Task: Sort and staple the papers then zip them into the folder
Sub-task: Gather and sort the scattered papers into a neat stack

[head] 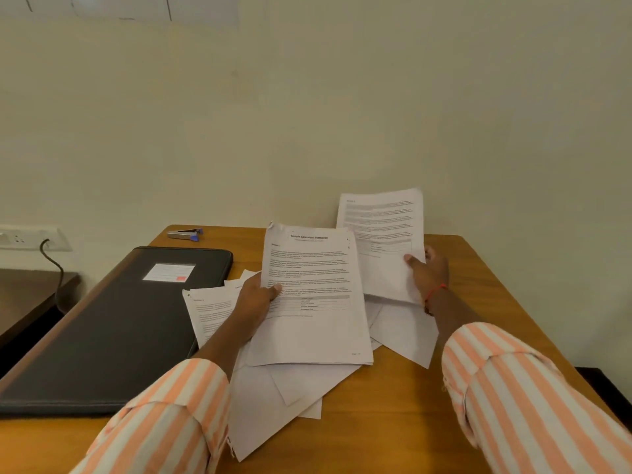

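White printed sheets fill both hands above the wooden surface. The left hand pinches a titled page at its left edge, thumb pressed on the print and the other fingers hidden behind the paper. The right hand grips a second sheet near its lower right corner, thumb on the front, the rest of its fingers out of sight behind. Loose papers lie scattered and overlapping beneath, partly covered by the held pages and striped sleeves; their text is too blurred to read. A black folder lies closed to the left, with a stapler beyond it near the wall.
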